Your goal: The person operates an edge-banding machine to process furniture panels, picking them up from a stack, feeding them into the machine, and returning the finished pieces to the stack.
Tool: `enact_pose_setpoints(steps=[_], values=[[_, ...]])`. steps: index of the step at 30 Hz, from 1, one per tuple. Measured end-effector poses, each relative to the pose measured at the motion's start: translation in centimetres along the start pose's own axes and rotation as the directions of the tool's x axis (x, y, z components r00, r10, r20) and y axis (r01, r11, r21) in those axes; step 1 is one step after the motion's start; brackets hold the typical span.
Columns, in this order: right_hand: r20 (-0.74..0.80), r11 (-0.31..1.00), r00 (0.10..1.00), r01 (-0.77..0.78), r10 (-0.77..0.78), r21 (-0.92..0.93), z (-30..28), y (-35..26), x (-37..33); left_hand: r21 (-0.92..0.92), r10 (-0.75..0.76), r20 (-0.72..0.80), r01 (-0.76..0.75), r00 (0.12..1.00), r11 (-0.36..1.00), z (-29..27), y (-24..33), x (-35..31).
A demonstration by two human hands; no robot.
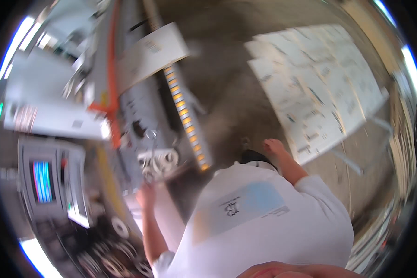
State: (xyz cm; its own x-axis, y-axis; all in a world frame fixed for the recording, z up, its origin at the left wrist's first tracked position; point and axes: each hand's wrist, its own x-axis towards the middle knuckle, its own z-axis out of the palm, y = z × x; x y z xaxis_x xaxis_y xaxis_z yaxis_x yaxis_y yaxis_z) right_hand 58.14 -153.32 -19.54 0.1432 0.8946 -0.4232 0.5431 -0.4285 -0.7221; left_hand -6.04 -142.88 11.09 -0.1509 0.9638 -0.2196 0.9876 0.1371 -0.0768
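Note:
My left hand (145, 194) is down at my left, smeared by motion. It is nearest to several white rolls (166, 160) at the end of the long grey machine (143, 109); whether it touches or holds anything does not show. My right hand (274, 147) hangs out to my right, its fingers loosely bent and slightly apart, with nothing visible in them. Beyond it lies a wide spread of white panels (317, 88), their edges overlapping, apart from the hand.
A white board (154, 52) lies across the machine beside an orange bar (112, 69). A strip of yellow-and-grey rollers (185, 116) runs along the machine. At left stands a grey cabinet with a lit screen (42, 181); more rolls (120, 228) lie below it.

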Motion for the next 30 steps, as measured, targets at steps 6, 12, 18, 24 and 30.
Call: enact_pose_setpoints(steps=[6, 12, 18, 24, 30], values=[[0.161, 0.662, 0.882, -0.443, 0.443, 0.604, 1.3, -3.8, -6.3, -0.188, -0.322, -0.531, 0.261, 0.784, 0.947, -6.7, -17.2, 3.2], [0.151, 0.948, 0.978, -0.181, 0.145, 0.263, -0.8, -3.8, -10.3, -0.731, -0.726, -0.669, 0.036, 0.158, 0.681, -3.3, -27.2, 8.7], [0.117, 0.649, 0.865, -0.449, 0.488, 0.614, -1.6, -1.4, -11.9, 0.01, -0.613, -0.687, 0.849, 0.389, 0.528, -0.1, -41.5, 10.1], [-0.178, 0.92, 0.928, -0.271, 0.328, 0.283, -0.7, 6.0, -19.0, -0.931, -0.961, -0.269, 0.238, 0.061, 0.275, 2.6, -34.8, 14.7], [0.034, 0.48, 0.693, -0.533, 0.72, 0.697, -0.8, 2.1, -25.3, -0.857, -0.72, -0.499, -0.15, 0.482, 0.494, 7.4, -9.3, 18.8]])
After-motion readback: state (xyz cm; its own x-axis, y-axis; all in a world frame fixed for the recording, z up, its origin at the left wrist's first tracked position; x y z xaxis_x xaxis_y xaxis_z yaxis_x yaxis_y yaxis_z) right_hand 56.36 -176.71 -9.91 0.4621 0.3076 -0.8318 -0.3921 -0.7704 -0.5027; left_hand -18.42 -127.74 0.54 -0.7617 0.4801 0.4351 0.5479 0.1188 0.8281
